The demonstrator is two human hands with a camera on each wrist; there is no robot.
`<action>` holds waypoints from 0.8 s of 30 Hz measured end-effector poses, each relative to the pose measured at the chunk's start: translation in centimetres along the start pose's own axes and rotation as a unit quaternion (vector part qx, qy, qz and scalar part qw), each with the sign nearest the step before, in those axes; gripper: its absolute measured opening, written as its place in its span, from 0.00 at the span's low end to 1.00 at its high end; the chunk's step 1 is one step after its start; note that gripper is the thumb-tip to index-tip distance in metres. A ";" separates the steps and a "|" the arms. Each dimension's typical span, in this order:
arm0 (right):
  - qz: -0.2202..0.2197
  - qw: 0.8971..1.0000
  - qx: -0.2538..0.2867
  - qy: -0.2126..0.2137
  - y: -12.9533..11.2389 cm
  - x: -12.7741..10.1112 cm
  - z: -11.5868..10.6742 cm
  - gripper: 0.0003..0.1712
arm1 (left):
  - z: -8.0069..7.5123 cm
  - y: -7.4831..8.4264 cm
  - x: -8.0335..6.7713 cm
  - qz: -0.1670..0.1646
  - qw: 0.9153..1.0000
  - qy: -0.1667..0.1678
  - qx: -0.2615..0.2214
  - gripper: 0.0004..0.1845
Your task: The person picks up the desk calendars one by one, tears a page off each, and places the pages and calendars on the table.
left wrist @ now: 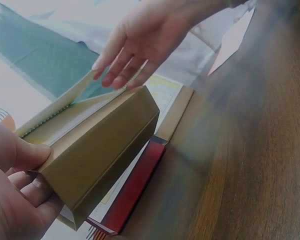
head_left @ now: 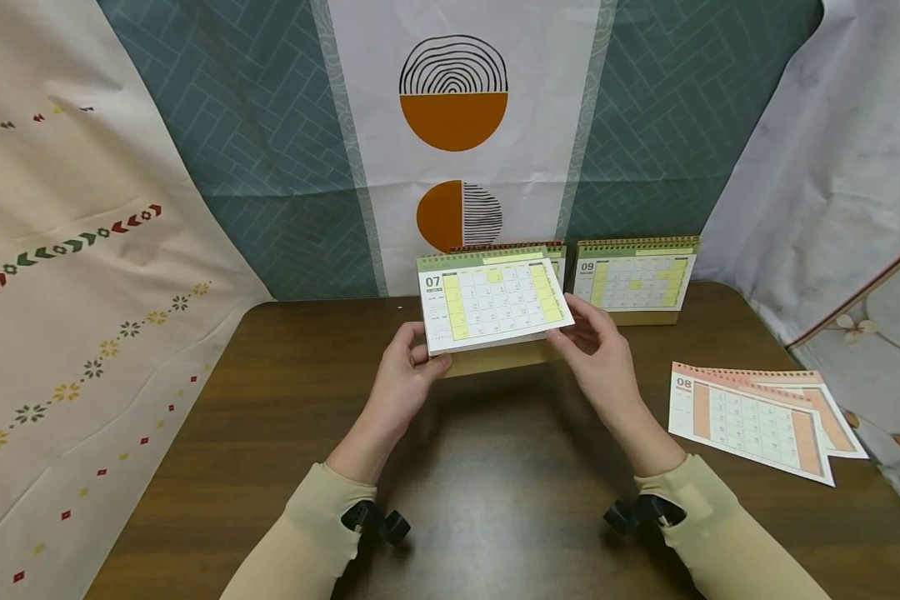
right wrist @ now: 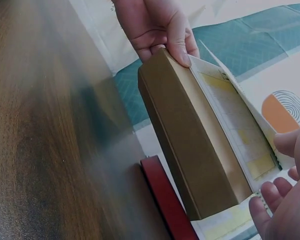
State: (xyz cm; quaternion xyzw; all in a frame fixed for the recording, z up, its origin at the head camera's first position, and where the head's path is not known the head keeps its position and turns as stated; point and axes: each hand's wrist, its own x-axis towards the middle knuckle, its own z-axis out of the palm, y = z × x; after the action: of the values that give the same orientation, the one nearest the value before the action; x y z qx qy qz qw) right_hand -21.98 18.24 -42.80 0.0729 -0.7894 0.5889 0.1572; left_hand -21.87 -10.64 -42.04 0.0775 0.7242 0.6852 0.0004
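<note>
My left hand (head_left: 411,371) grips the left end of a desk calendar, its thumb over the front of the gold-brown base (head_left: 495,358). The calendar is held up above the table. Its front page (head_left: 495,302), marked 07 with yellow columns, tilts away from the page behind. At that page's right edge is my right hand (head_left: 603,354), thumb and forefinger pinching the sheet while the other fingers are spread. In the right wrist view the lifted page appears almost edge-on beside the spiral binding. The exact finger contact is partly hidden.
Behind the held calendar stands another one with a red base (left wrist: 135,185), mostly covered. A calendar marked 09 (head_left: 633,279) stands to its right. Loose pink pages (head_left: 753,425), the top one marked 08, lie overlapping on the wooden table (head_left: 292,467) at right. Patterned cloth hangs behind.
</note>
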 end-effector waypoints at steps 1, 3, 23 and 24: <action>-0.001 1.000 0.002 -0.001 0.0 0.0 0.0 0.38 | 0.0 0.0 0.0 0.000 1.000 -0.001 0.000 0.25; -0.004 1.000 0.003 -0.002 0.1 0.0 0.0 0.37 | 0.0 0.0 0.0 0.001 1.000 -0.003 -0.001 0.25; -0.010 0.999 0.030 -0.015 0.2 0.0 0.1 0.35 | 0.2 -0.4 0.1 0.002 1.000 -0.011 -0.003 0.24; -0.009 0.999 0.032 -0.016 0.1 0.0 0.1 0.35 | 0.2 -0.4 0.1 0.002 1.000 -0.011 -0.004 0.24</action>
State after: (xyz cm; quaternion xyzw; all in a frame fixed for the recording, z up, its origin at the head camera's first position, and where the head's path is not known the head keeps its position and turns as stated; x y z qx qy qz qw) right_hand -22.01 18.16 -42.93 0.0944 -0.7717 0.6114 0.1474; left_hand -21.98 -10.48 -42.48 0.0865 0.7215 0.6870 0.0073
